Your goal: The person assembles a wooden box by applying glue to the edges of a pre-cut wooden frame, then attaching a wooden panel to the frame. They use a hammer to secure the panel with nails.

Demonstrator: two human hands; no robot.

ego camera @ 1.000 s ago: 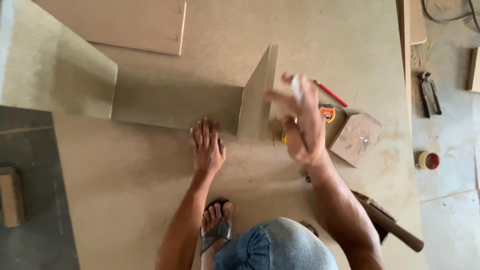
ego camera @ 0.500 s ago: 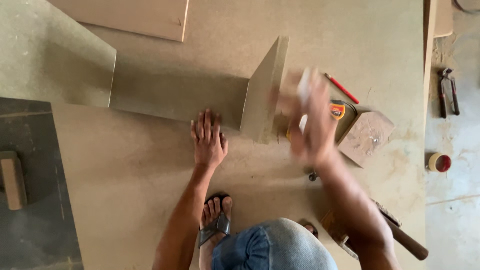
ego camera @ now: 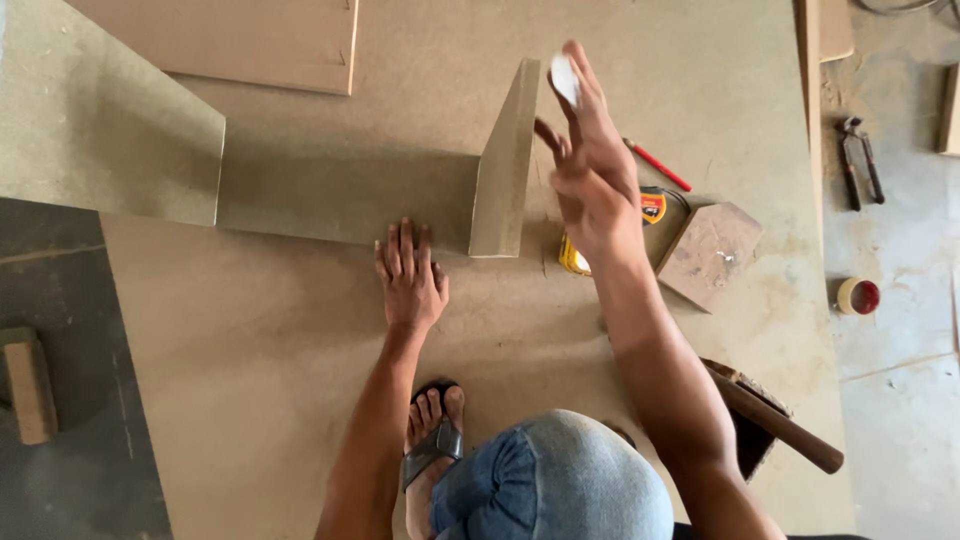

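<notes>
The upright board (ego camera: 505, 165) stands on edge on the big brown sheet that serves as your surface (ego camera: 300, 350), butted against the end of a flat greenish panel (ego camera: 345, 195). Your left hand (ego camera: 410, 275) lies flat with fingers spread, palm down on the surface, fingertips touching the near edge of that flat panel, just beside the foot of the upright board.

Your right hand (ego camera: 590, 165) is raised just to the right of the upright board, fingers loosely extended, pinching a small white piece (ego camera: 564, 78) near the board's top edge; what the piece is, you cannot tell.

Under and behind that hand lies a yellow tape measure (ego camera: 620, 230), partly hidden by your wrist. A red pencil (ego camera: 660, 167) lies just beyond it, and a small wooden block (ego camera: 712, 255) sits to the right. A hammer (ego camera: 775, 420) lies near your right forearm. Well apart, on the floor to the right, lie pincers (ego camera: 860, 160) and a small round reel (ego camera: 858, 296). Another panel (ego camera: 240, 40) lies at the far edge.
</notes>
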